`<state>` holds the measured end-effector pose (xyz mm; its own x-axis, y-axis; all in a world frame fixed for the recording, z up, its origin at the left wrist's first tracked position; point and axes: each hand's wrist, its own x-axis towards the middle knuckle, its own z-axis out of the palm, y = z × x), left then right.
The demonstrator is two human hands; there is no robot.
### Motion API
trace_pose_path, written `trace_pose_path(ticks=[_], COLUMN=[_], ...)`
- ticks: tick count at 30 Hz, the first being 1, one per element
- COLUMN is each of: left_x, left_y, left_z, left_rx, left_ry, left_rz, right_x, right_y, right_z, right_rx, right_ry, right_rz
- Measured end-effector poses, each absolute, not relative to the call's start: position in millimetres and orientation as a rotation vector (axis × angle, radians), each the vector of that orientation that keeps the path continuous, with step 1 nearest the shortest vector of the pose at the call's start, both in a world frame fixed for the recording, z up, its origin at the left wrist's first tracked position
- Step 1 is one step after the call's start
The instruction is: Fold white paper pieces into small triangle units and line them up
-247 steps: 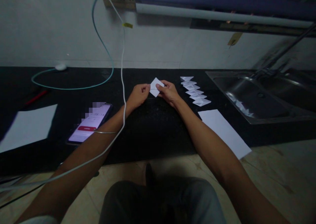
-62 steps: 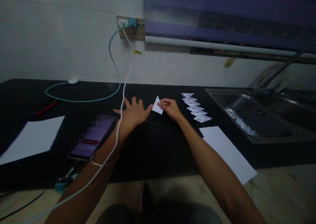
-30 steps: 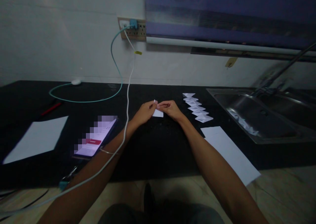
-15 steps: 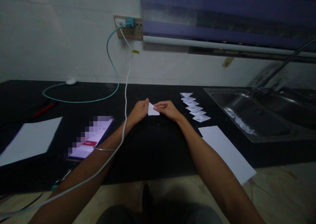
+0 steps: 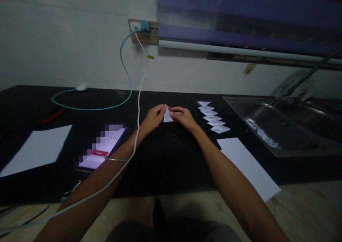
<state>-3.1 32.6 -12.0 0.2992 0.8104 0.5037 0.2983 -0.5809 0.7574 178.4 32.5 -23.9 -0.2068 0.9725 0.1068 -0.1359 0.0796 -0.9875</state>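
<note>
Between my two hands is a small folded piece of white paper (image 5: 167,116), narrow at the top and wider below. My left hand (image 5: 155,116) pinches its left edge. The fingers of my right hand (image 5: 184,117) are closed on its right side, thumb in front. Both hands are held over the black countertop (image 5: 162,163). To the right of them, several folded white paper pieces (image 5: 213,116) lie overlapping in a slanting row. White paper sheets (image 5: 248,167) lie beside my right forearm.
A steel sink (image 5: 280,128) is at the right. On the left are a lit phone (image 5: 104,147), a white sheet (image 5: 40,147) and a red pen-like object (image 5: 53,117). A white cable (image 5: 139,106) crosses my left forearm; a teal cable (image 5: 88,109) loops behind.
The folded paper now looks narrower and more pointed between my fingers, and my hands have drawn slightly closer together. The whole view has shifted a little.
</note>
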Motion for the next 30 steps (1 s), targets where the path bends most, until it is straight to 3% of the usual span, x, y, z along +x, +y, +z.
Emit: trace_pose_path(ticks=[13, 24, 30], left_x=[-9, -6, -5], left_y=[30, 37, 30], left_z=[-7, -13, -3], left_rx=[2.393, 1.834, 1.869], left_ry=[1.234, 0.95, 1.033], left_rz=[1.215, 0.936, 1.198], right_x=[174, 174, 174], right_y=[30, 30, 36], right_z=[-18, -13, -21], right_rx=[-0.901, -0.887, -0.902], right_ry=[-1.414, -1.406, -1.219], right_rz=[1.197, 1.131, 1.156])
